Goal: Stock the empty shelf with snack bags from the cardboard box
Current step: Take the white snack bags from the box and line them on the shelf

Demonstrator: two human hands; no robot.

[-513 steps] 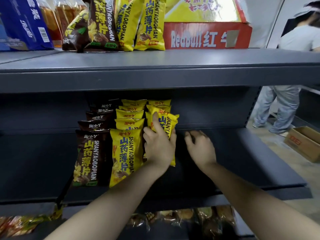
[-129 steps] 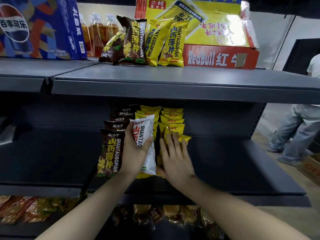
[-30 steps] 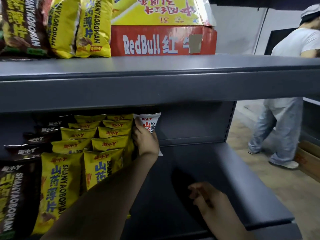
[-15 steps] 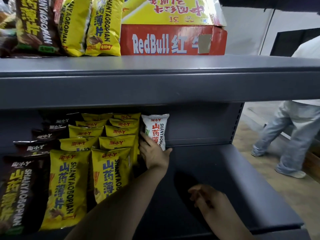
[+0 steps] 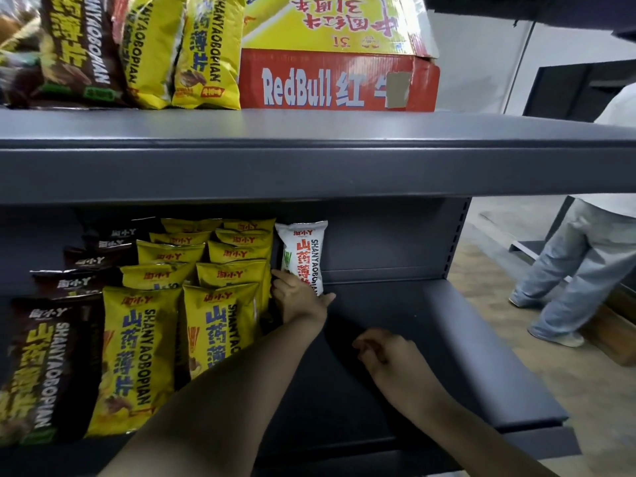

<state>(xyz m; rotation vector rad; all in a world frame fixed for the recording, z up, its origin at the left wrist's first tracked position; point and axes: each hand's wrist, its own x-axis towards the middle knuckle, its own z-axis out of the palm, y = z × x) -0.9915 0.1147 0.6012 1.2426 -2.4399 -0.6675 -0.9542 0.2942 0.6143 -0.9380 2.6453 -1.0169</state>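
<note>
Left hand (image 5: 298,299) rests against the bottom end of a white snack bag (image 5: 303,256), fingers reaching forward rather than wrapped around it, thumb spread out toward 3 o'clock along the shelf board (image 5: 430,356). That white bag stands upright at 12 o'clock from the hand, touching the grey back panel (image 5: 385,242), its top corner close under the upper shelf (image 5: 309,160). Right hand (image 5: 387,354) sits at 4 o'clock from the left one, well apart from the bag, fingers loosely curled and holding nothing, low over the bare board. At 9 o'clock from the white bag, two rows of yellow bags (image 5: 220,325) stand front to back, just beside it, and a row of dark brown bags (image 5: 51,366) lies farther toward 9 o'clock. From the white bag toward 3 o'clock the board is bare grey metal out to its right edge, beyond which a person's legs in jeans (image 5: 578,270) stand on the floor. On the upper shelf, at 12 o'clock, a red RedBull carton (image 5: 337,80) sits beside more snack bags (image 5: 206,53) leaning at 11 o'clock.
</note>
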